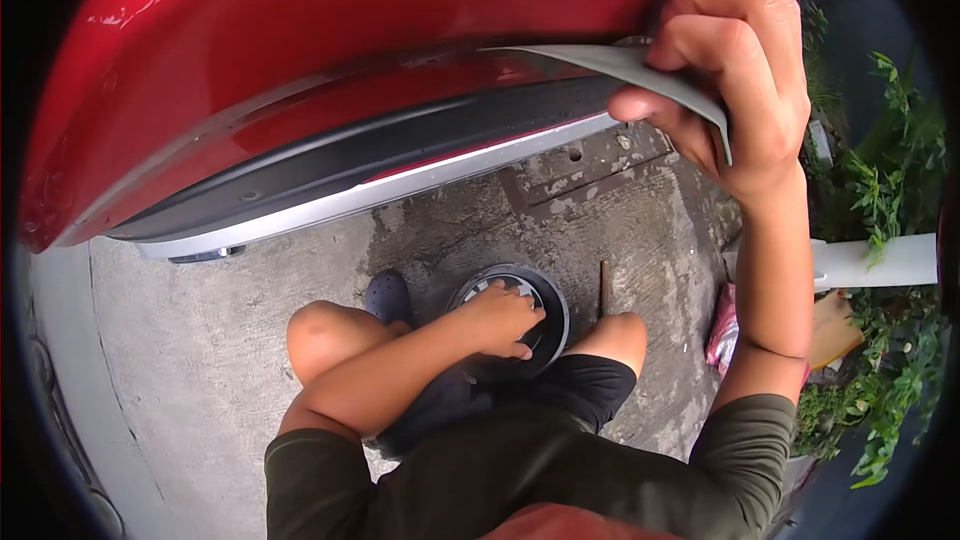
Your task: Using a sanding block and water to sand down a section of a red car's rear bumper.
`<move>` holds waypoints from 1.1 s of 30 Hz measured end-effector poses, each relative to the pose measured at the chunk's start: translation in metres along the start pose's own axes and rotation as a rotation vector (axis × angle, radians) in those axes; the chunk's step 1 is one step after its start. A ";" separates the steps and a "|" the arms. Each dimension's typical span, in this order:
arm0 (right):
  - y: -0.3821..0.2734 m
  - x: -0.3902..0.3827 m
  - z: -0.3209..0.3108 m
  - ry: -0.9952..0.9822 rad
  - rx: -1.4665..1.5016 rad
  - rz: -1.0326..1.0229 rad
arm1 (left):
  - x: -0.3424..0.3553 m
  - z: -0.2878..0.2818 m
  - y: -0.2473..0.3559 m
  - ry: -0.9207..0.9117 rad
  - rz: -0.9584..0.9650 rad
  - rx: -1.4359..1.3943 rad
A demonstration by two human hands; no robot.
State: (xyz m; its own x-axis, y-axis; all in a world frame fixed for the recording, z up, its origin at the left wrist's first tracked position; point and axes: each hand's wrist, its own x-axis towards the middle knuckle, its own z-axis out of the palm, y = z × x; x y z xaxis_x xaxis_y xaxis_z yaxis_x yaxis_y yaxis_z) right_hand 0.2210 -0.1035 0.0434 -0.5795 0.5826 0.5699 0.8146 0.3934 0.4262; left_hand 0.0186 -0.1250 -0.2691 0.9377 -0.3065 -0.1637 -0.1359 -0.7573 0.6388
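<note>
My right hand (735, 80) grips a thin, grey flexible sheet (690, 100) at the upper right, its long tapering end against the lower edge of a glossy red car body panel (350, 10). Below that panel run a black trim strip (260, 180) and a silver strip (300, 217). My left hand (500, 320) is down in a dark bucket (555, 340) between my knees, fingers curled over a black and light-coloured item inside, which I cannot make out.
Weathered concrete (190, 360) lies below, with a blue-grey clog (386, 293) on my left foot and a thin brown stick (604, 285). Along the right are green plants (880, 190), a white pipe (880, 260), a pink bag (722, 330) and a tan board (832, 330).
</note>
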 end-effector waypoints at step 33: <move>-0.136 -0.119 0.044 0.205 0.842 1.110 | -0.007 -0.113 0.033 1.331 0.240 -0.970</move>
State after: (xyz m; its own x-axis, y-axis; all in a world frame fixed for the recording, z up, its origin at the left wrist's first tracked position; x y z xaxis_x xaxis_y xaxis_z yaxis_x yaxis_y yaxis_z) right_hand 0.1806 -0.1951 -0.1135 0.4313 0.7826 0.4489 0.5713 0.1481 -0.8073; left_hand 0.0437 -0.0825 -0.1620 0.5948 0.7039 0.3883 -0.5492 0.0030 0.8357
